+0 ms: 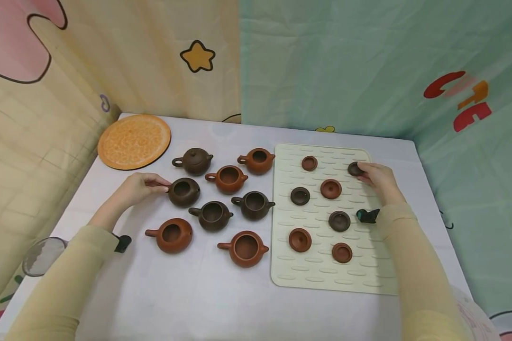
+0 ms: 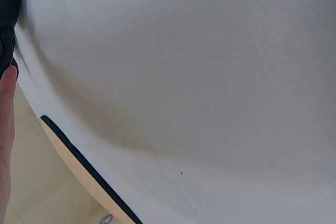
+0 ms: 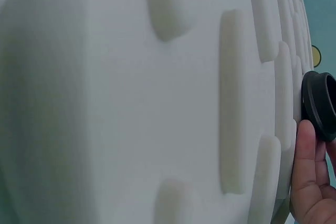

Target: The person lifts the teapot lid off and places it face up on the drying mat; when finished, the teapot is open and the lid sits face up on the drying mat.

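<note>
My left hand [image 1: 140,190] pinches the handle of a dark brown teapot [image 1: 184,192] that has no lid on; in the left wrist view only a slice of the dark handle [image 2: 7,51] and a finger show. Over at the far right of the pale mat [image 1: 315,274], my right hand [image 1: 380,180] holds a small dark lid [image 1: 355,169] by its edge. The right wrist view shows this lid [image 3: 319,103] tilted on its side against the fingers. Just behind the left hand's teapot stands another dark teapot [image 1: 197,162] with its lid on.
Several lidless teapots, reddish-brown [image 1: 246,248] and dark [image 1: 214,216], stand around the left hand's teapot. Several loose lids, reddish [image 1: 331,189] and dark [image 1: 339,221], lie on the mat. A round orange placemat [image 1: 134,141] lies at the back left, and a glass [image 1: 44,256] at the left edge.
</note>
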The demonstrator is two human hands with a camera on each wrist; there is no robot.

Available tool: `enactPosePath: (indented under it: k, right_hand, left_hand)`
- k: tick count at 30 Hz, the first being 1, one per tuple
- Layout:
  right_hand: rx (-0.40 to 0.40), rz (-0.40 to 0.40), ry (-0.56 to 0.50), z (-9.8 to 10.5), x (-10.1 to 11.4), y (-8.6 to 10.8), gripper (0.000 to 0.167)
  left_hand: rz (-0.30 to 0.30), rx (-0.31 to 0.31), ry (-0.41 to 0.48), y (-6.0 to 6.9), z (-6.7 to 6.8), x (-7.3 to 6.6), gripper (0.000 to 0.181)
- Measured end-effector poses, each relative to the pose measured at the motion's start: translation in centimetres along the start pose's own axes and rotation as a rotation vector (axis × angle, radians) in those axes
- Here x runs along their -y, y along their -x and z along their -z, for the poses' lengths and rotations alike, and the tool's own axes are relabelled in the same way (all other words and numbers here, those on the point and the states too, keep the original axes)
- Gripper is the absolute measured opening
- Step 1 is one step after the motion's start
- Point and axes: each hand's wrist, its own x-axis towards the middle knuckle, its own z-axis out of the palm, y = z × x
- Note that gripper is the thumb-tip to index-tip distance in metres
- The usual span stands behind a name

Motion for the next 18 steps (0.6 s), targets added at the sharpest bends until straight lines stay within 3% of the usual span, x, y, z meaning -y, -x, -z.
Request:
enactPosePath:
  k: [12, 18]
  right_hand:
    - [0.009, 0.033, 0.126, -0.18, 0.2, 0.11, 0.063]
    - [0.006, 0.011, 0.19, -0.31, 0.33, -0.06, 0.064]
  left_hand:
    - [0.012, 0.009, 0.007, 0.02, -0.14, 0.09, 0.026]
    - [-0.001, 0.002, 0.017, 0.02, -0.13, 0.14, 0.025]
